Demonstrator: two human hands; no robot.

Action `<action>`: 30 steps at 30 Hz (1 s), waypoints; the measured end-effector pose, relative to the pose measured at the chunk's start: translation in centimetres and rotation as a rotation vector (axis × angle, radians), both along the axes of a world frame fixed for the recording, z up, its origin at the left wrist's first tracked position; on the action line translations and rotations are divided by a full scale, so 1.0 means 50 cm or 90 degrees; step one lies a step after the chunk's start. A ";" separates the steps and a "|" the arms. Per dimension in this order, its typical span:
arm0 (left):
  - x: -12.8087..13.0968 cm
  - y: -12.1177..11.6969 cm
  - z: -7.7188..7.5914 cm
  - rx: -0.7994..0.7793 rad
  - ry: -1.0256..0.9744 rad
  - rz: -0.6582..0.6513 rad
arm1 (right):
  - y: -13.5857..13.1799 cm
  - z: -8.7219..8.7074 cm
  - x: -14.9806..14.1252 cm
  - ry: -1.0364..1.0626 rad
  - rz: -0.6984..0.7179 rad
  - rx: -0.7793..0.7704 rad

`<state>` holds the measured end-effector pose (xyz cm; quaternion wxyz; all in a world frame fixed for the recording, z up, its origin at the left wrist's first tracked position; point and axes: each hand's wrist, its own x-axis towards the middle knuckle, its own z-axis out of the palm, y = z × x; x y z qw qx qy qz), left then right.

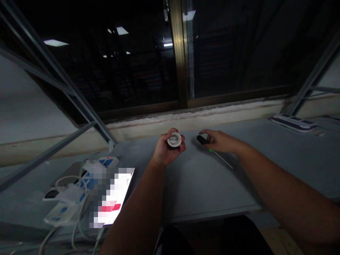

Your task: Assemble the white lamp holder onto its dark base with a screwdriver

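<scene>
Left arm point(135, 207) and right arm point(281, 187) are both bare and stretched out forward. Left hand point(166, 150) is cupped palm-up, fingers curled, while right hand point(221, 141) sits palm-down with fingers reaching out low.

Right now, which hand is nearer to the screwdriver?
Right. The right hand is over the screwdriver, at its black handle; the left hand sits apart to its left, holding a round white part.

A pixelated patch point(101, 198) blurs a bright flat device point(119, 189), the right hand's fingers point(208, 134) hide part of a screwdriver point(221, 159), and white cables point(50, 237) run off the bottom edge.
</scene>
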<state>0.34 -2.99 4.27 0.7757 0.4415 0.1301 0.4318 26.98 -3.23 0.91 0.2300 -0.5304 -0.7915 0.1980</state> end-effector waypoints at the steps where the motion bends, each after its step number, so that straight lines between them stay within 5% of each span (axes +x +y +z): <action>1: 0.000 0.000 0.000 0.001 -0.003 0.005 | -0.007 0.011 0.001 0.089 0.018 0.019; 5: 0.007 -0.005 0.000 0.006 -0.008 0.057 | -0.046 0.058 -0.014 0.630 0.100 0.161; 8: 0.014 -0.011 0.003 -0.003 0.003 0.079 | -0.075 0.080 -0.040 0.797 0.073 0.271; 18: 0.028 -0.022 0.005 -0.054 -0.006 0.098 | -0.090 0.077 -0.088 0.742 0.097 0.579; 30: 0.038 -0.023 0.003 -0.072 0.002 0.111 | -0.108 0.089 -0.098 0.653 0.145 0.661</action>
